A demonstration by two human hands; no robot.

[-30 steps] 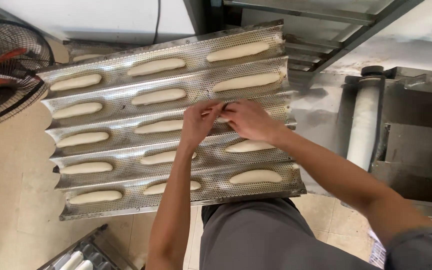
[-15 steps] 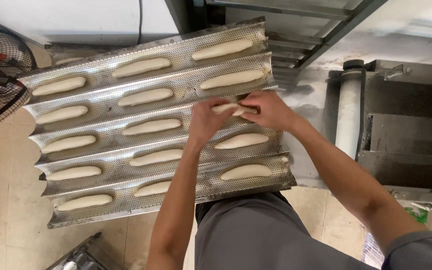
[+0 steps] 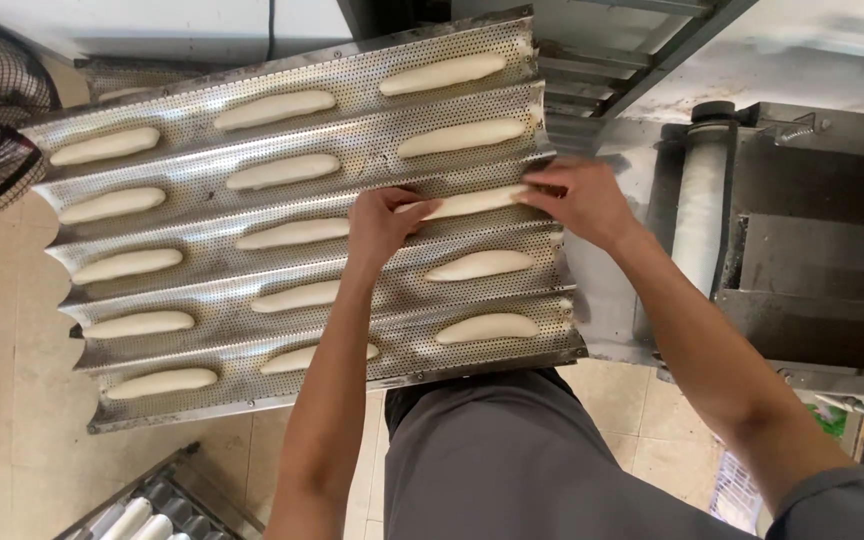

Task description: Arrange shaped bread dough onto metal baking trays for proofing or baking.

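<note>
Right now both hands pinch one dough piece (image 3: pixel 472 203) in the middle channel of the perforated tray (image 3: pixel 202 135), at the tray's right end. Left hand (image 3: pixel 380 225) grips its near-centre tip, right hand (image 3: pixel 580 200) holds the outer tip, fingers narrow. Its long axis runs along the channel, straight between the two grips, neither hand nearer.

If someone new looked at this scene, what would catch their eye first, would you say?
The big perforated metal tray, filling the middle, carries rows of pale dough sticks. Both hands meet on one dough stick in the third channel: left hand at its near end, right hand at its far end.
</note>
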